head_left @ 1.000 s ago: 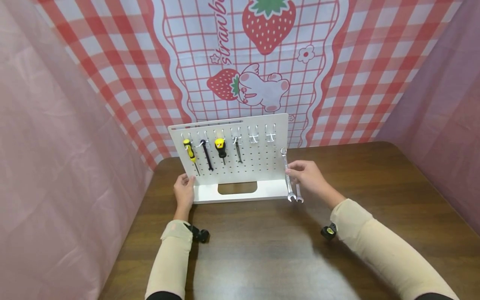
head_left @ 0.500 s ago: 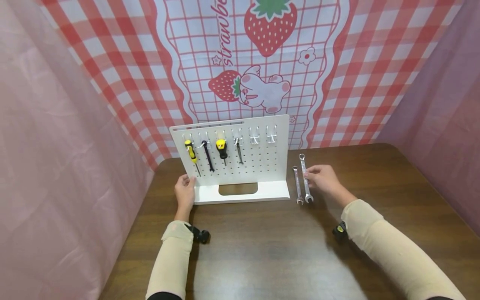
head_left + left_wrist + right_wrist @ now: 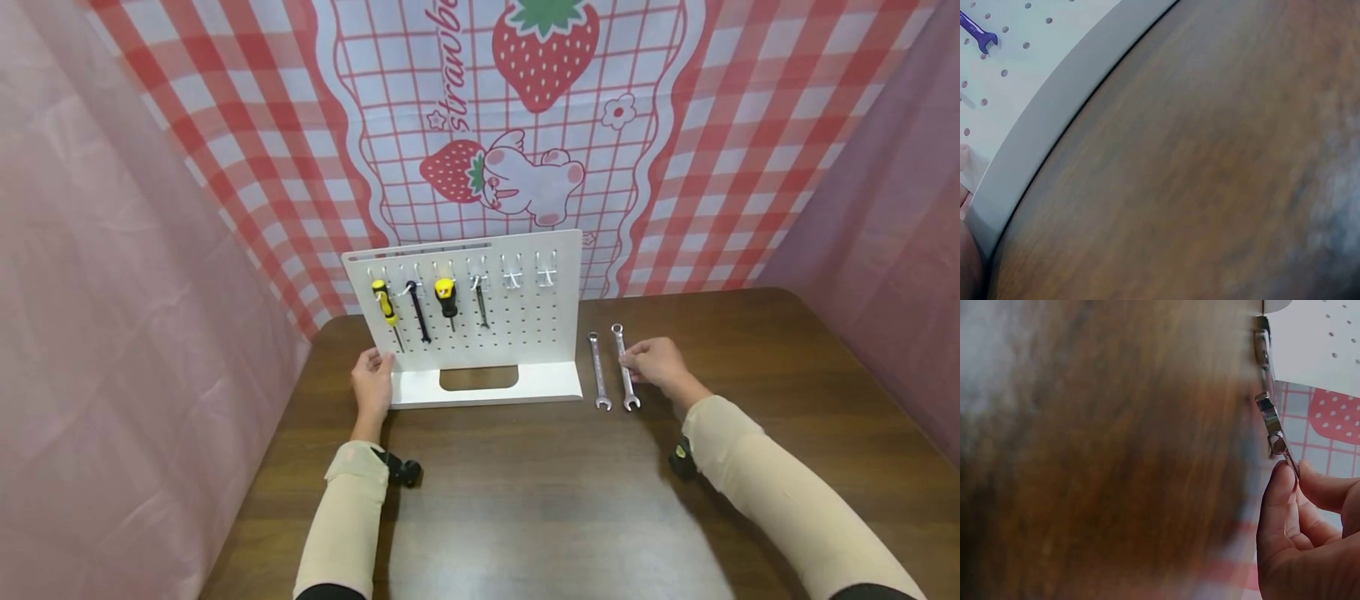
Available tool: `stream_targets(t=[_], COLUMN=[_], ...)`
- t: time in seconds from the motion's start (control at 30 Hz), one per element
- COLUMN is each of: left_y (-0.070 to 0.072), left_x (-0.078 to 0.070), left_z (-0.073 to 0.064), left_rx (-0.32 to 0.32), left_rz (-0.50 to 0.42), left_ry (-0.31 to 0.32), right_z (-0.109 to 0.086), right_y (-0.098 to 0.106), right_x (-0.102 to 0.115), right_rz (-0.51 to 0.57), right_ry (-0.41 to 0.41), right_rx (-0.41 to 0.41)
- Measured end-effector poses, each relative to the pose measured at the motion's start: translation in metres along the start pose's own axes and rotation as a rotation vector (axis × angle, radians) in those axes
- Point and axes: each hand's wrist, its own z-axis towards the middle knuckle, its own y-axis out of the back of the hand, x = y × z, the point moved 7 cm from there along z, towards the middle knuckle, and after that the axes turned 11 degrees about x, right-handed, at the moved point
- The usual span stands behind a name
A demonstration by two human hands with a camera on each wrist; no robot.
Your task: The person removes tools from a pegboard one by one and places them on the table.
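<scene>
- It is better to pinch the wrench (image 3: 627, 381) lightly, and to leave a gap from the second wrench (image 3: 598, 371).
- The left hand (image 3: 371, 383) should steady the board (image 3: 510, 342) without pushing.
- Right hand (image 3: 656, 364) pinches the wrench, right of the board; whether it touches the table (image 3: 525, 483), I cannot tell.
- Left hand grips the board's lower left edge, wrist below.

The head view looks forward-down; close wrist views apparently share the pegboard (image 3: 517, 317).

Silver wrenches (image 3: 598, 372), white pegboard (image 3: 517, 315), red-checked cloth (image 3: 738, 142)
</scene>
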Motion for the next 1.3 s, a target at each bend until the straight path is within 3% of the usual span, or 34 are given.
stream_targets(t=[0.87,1.3], left_y=[0.0,0.0], left_x=[-0.004,-0.003], left_z=[-0.002,-0.004], left_rx=[0.005,0.003], left_rz=[0.003,-0.011], left_ry=[0.004,-0.011], right_z=[0.006,0.002], right_y=[0.003,0.0], right_x=[0.007,0.011], right_rz=[-0.439,-0.483], right_ry=[-0.073,-0.105], right_rx=[-0.054,-0.066])
